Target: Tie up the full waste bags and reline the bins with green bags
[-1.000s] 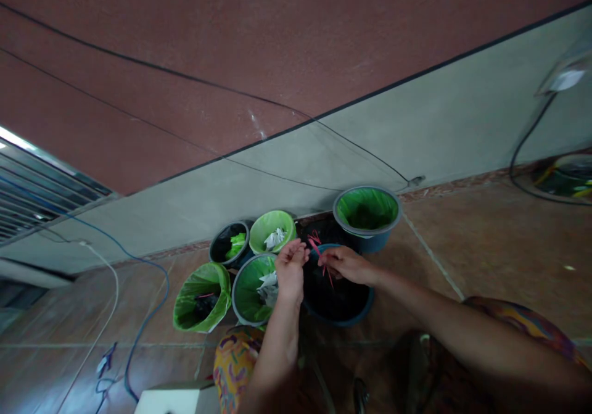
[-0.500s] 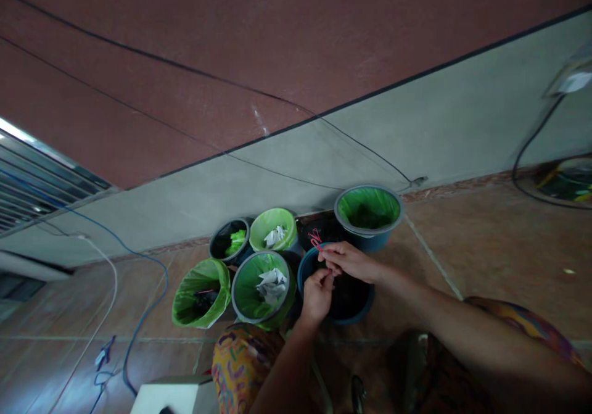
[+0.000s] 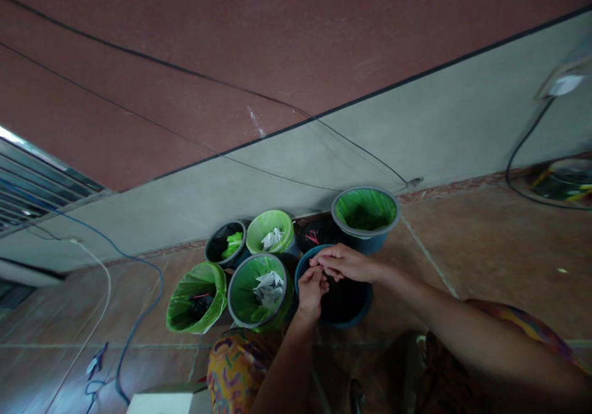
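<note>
My left hand (image 3: pixel 311 290) is closed in a pinch over the near left rim of a dark blue bin (image 3: pixel 355 321). My right hand (image 3: pixel 345 263) comes in from the right above the same bin, its fingers bent together and their tips meeting those of the left. Whatever lies between the fingertips is too small or hidden to make out. Just behind the hands, a pink tie (image 3: pixel 312 237) shows against a black plastic bag (image 3: pixel 322 224). The inside of the blue bin is dark.
Beside the wall stand a green-lined bin (image 3: pixel 366 209) and several more to the left, holding crumpled white paper (image 3: pixel 269 289), a bright green bag (image 3: pixel 232 245) and a black bag (image 3: pixel 200 305). A blue cable (image 3: pixel 157 290) and a white cable (image 3: pixel 104 315) cross the floor.
The pink tie, which was at my right fingertips, now shows apart from them, against the black bag. My left hand has risen slightly, and the right fingers have extended leftward over it.
</note>
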### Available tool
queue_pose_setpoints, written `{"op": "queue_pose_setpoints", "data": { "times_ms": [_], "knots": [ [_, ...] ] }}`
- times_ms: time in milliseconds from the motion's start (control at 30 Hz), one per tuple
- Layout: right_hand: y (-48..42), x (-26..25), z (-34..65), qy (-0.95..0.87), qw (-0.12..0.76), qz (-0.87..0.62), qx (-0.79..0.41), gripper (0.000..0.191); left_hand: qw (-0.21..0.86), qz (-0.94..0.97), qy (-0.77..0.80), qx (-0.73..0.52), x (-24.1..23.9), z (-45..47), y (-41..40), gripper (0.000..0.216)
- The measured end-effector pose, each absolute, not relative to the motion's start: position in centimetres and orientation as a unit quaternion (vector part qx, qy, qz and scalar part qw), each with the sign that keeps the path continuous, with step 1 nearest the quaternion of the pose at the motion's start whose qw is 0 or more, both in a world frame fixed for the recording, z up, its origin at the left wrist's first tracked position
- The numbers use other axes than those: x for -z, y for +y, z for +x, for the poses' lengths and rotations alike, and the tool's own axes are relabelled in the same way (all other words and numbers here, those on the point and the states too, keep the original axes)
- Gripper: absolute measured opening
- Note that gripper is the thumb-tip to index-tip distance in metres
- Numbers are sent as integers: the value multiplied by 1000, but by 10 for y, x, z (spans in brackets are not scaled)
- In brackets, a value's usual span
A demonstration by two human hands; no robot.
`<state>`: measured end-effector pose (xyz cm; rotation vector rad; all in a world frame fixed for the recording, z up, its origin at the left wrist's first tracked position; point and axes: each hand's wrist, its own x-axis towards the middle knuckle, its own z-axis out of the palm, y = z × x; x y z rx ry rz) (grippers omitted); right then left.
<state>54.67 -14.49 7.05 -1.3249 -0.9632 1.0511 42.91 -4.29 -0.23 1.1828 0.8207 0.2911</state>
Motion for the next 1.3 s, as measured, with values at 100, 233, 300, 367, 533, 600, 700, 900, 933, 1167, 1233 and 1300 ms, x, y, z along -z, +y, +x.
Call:
{"op": "queue_pose_setpoints", "data": {
  "times_ms": [100, 233, 300, 367, 533, 600, 700, 900, 933, 1167, 1233, 1300],
  "knots": [
    [-141, -73, 540, -444, 544, -529, -476, 47, 692, 653, 283, -120, 9, 436, -49, 21],
    [-136, -74, 541, -421, 560, -509, -501, 46, 630, 746, 211, -44, 24, 434, -52, 12],
    [-134, -72, 545, -385, 587, -509, -498, 45, 603, 779, 168, 23, 26, 430, -49, 25],
    [-133, -70, 551, -339, 627, -511, -481, 45, 560, 817, 130, 51, 21, 425, -45, 35],
    [-131, -63, 561, -242, 683, -520, -451, 46, 465, 882, 65, 28, -5, 422, -36, 30],
    [-131, -62, 561, -238, 687, -524, -443, 45, 461, 885, 53, 32, -9, 423, -35, 26],
    [-130, -65, 562, -217, 679, -573, -404, 44, 489, 867, 92, 21, -4, 424, -35, 23],
    [-138, -63, 563, -217, 437, -783, -386, 46, 634, 724, 271, -3, 18, 422, -34, 33],
    [-140, -59, 559, -243, 399, -783, -412, 40, 647, 708, 284, -11, 20, 422, -33, 36],
    [-146, -35, 523, -404, 188, -825, -348, 20, 688, 654, 312, -25, 20, 423, -34, 40],
    [-146, -38, 525, -404, 175, -839, -320, 21, 702, 631, 328, -40, 20, 424, -36, 39],
    [-147, -43, 531, -409, 167, -845, -303, 22, 718, 600, 349, -54, 19, 424, -37, 39]
  ]
}}
